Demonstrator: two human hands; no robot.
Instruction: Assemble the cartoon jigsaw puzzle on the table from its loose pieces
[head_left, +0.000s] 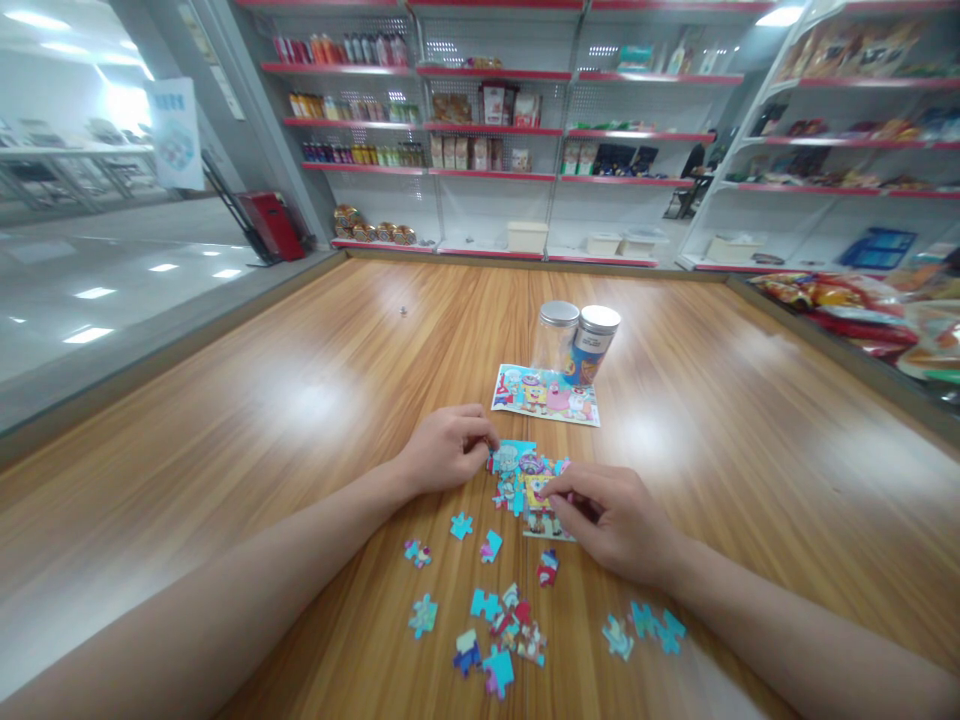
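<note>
A partly joined jigsaw puzzle [513, 458] with cartoon figures lies flat on the wooden table. At its upper left edge rests my left hand [450, 450], fingers curled together; whatever they hold is hidden. My right hand [619, 515] is closed at the puzzle's right side, thumb and index finger pinching at a jigsaw piece there, mostly covered by the fingers. Loose pieces lie nearer me, among them a blue piece [461, 526], a pink and blue piece [491, 546] and a red piece [547, 568]. Just beyond the puzzle is a printed reference picture [536, 395].
Behind the picture stand a clear jar [556, 340] and a labelled jar [595, 345], both with silver lids. More blue pieces [658, 625] lie by my right forearm. Stocked shelves [495, 175] line the far side, and bagged goods [840, 305] sit beyond the right edge.
</note>
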